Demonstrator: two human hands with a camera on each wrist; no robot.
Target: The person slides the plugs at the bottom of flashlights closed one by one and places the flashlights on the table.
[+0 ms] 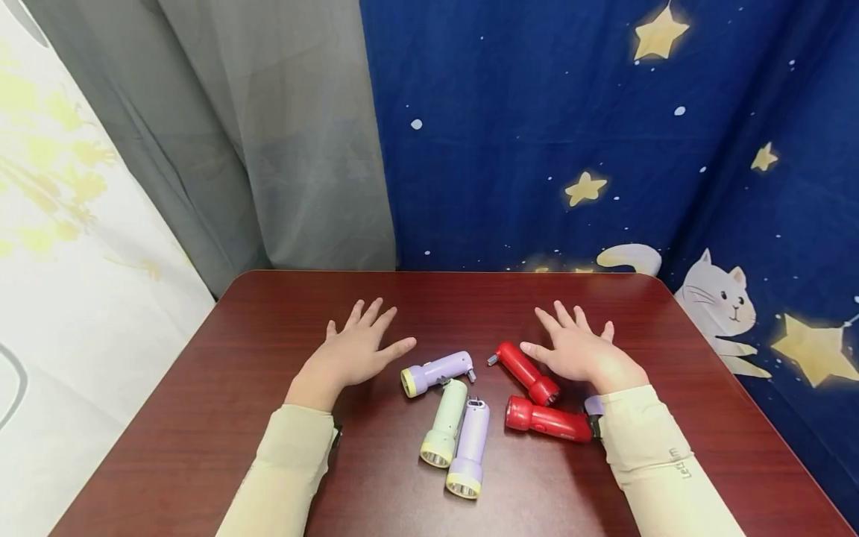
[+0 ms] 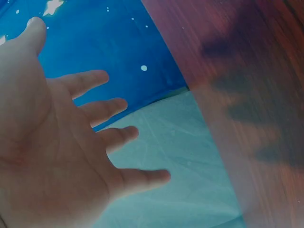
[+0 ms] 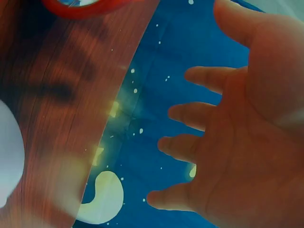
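My left hand is spread with its fingers straight, left of a purple flashlight with a yellow rim. It holds nothing; in the left wrist view its bare palm shows, apart from the table. My right hand, also spread and holding nothing, is beside and above a small red flashlight. A second red flashlight lies nearer my right sleeve. Between the hands, a pale green flashlight lies against another purple flashlight. A purple end shows by the right wrist, mostly hidden.
The flashlights lie on a dark red wooden table with rounded far corners. Behind it hang a grey curtain and a blue curtain with stars and a cat. White patterned cloth is at the left.
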